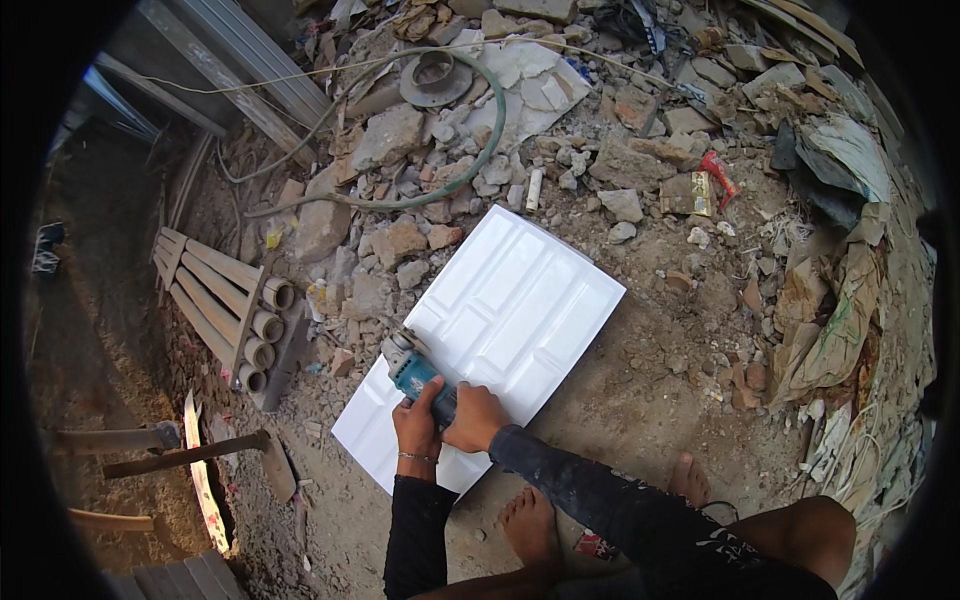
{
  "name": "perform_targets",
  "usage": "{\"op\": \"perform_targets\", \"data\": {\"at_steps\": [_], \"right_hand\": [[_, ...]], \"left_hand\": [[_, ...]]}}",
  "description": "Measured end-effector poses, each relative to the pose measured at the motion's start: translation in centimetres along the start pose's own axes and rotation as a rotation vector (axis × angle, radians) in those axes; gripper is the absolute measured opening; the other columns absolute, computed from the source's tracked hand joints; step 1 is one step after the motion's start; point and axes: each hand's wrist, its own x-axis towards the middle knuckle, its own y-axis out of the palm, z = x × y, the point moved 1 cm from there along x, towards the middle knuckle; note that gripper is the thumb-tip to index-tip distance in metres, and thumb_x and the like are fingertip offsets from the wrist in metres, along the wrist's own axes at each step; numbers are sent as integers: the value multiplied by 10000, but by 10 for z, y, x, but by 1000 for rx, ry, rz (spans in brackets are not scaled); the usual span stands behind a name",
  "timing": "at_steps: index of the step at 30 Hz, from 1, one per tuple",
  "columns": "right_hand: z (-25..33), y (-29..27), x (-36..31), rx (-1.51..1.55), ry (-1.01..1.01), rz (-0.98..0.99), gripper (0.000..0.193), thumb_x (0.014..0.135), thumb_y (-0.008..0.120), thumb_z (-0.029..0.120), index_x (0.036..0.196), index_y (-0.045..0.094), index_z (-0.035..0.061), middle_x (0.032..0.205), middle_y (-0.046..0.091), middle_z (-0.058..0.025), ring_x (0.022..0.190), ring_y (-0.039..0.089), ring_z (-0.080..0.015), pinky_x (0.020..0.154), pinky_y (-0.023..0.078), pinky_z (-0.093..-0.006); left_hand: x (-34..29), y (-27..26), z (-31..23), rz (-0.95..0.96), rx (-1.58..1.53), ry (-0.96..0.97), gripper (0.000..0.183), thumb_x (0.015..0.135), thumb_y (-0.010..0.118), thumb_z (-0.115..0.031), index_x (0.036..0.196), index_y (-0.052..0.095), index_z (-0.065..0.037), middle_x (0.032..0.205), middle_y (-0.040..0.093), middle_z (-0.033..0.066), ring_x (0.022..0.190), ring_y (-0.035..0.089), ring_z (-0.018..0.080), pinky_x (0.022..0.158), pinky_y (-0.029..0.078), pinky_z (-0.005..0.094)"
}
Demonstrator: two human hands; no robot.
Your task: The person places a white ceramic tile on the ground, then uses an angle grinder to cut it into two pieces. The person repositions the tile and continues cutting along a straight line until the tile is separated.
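A teal angle grinder (412, 374) lies across the left part of a white panel (520, 300) with raised rectangular shapes. Its grey metal head points up and left, near the panel's left edge; I cannot tell whether the disc touches the panel. My left hand (417, 428), with a bracelet at the wrist, is closed around the grinder's body, thumb along its side. My right hand (477, 420) wraps the rear end of the same tool, its fingers curled over the dark grip. The panel rests on the dirt in front of my bare feet (528, 522).
Broken concrete and stones (400, 240) cover the ground beyond the panel, with a green hose (490, 150) looped over them. Left stand a rack of bamboo-like tubes (215, 300) and a hoe (240, 447). Crumpled sacks (840, 300) lie along the right; a red object (718, 175) is nearby.
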Motion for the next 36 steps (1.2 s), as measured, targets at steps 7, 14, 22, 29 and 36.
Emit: {"op": "perform_targets", "data": {"at_steps": [7,14,22,29,36], "right_hand": [[-3,0,-1,3,-8,-3,552,723,820,210,1153,617,-69,1150,713,-302,1113,703,-453,981,581,-479],[-4,0,-4,3,-8,-3,551,731,816,212,1158,618,-74,1142,715,-306,1105,705,-455,979,582,-479],[-5,-1,-8,2,8,-1,540,738,815,210,1155,620,-73,1128,720,-300,1089,715,-445,965,589,-477],[-4,-3,-10,-2,12,3,534,739,817,210,1152,624,-68,1138,719,-295,1094,716,-439,959,592,-475],[-3,-5,-11,0,30,16,565,740,833,234,1176,624,-59,1160,719,-283,1106,713,-434,961,591,-475]], "left_hand": [[1,-3,3,-4,-6,-10,290,869,854,-80,1034,662,62,939,726,100,747,721,201,703,618,344],[-2,-1,3,-10,-5,-12,308,867,855,-81,1044,654,71,932,722,99,744,719,199,698,616,344],[-6,1,5,-9,-15,-15,278,873,843,-62,1035,654,62,932,719,90,752,719,197,692,613,343],[-9,1,5,0,-24,-17,270,878,842,-63,1043,664,55,939,724,87,755,718,197,704,614,346],[-10,-1,1,-8,-15,-56,320,872,869,-101,1065,667,53,967,726,93,789,723,207,724,615,353]]}}
